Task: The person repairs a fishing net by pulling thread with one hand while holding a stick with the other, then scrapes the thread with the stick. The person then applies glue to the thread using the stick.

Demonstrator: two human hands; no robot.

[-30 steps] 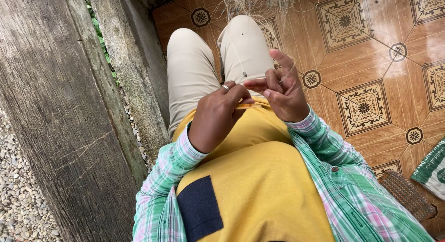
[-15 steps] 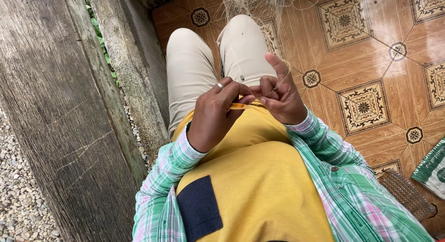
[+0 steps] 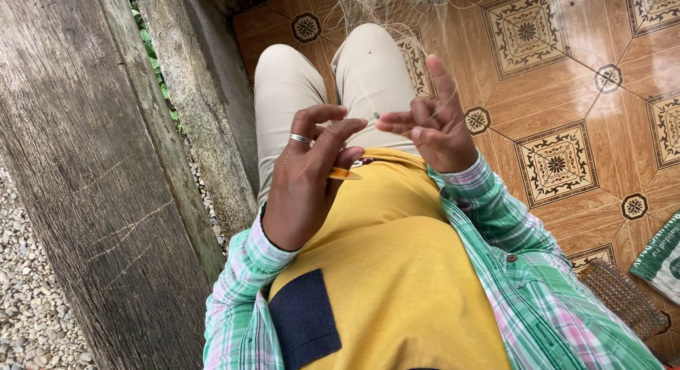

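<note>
Looking down at our own lap, we've got both hands raised above the yellow shirt; the left hand is curled, thumb and fingers pinched around a small orange sliver, probably a netting needle or shuttle, though it's too small for us to be sure; only its pointed tip sticks out past the fingers, which makes sense if we want the point free to poke through mesh. A silver ring sits on one finger of that hand.

Our right hand is half open, index finger pointing up and the other fingers spread and bent; it seems to be tensioning a very thin line running toward the knees, but we honestly can't tell whether the line is actually gripped or just draped over the fingers. Holding it splayed like that would keep the strand taut and apart.

The fine netting is bunched beyond the knees on the patterned tile floor, so the working end stays in the lap, close to both hands. Beige trousers underneath; weathered wooden beam and gravel off to our left; a woven basket corner lies at the right.
</note>
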